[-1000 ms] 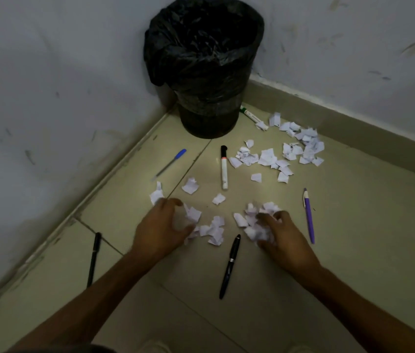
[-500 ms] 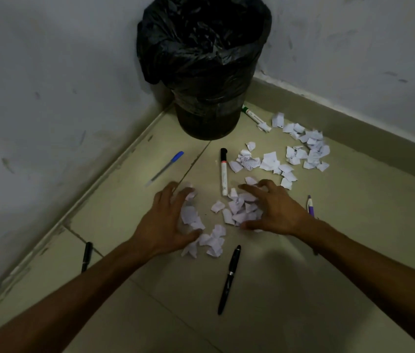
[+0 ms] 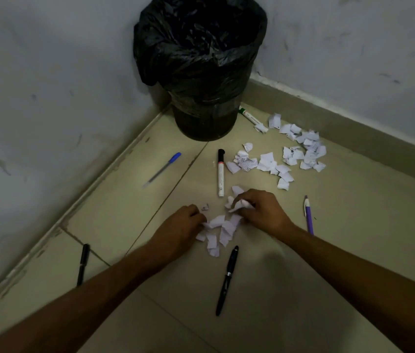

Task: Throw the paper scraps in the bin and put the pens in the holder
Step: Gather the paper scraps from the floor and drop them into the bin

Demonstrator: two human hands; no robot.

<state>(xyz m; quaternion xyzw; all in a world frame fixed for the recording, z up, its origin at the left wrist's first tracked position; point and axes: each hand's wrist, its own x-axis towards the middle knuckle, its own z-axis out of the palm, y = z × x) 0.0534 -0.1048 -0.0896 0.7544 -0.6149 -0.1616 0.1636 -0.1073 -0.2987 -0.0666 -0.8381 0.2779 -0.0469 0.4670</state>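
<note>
- Right hand [image 3: 265,211] curled, pinching scraps [image 3: 238,205].
- Left hand [image 3: 179,231] curled against the pile [image 3: 220,231] between the hands.
- Bin [image 3: 201,72] well beyond; marker [image 3: 221,173] just beyond the grip.

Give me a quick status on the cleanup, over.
Left hand and right hand both closed on near paper scraps. Far scrap pile untouched. Bin open. White marker lies just ahead.
</note>
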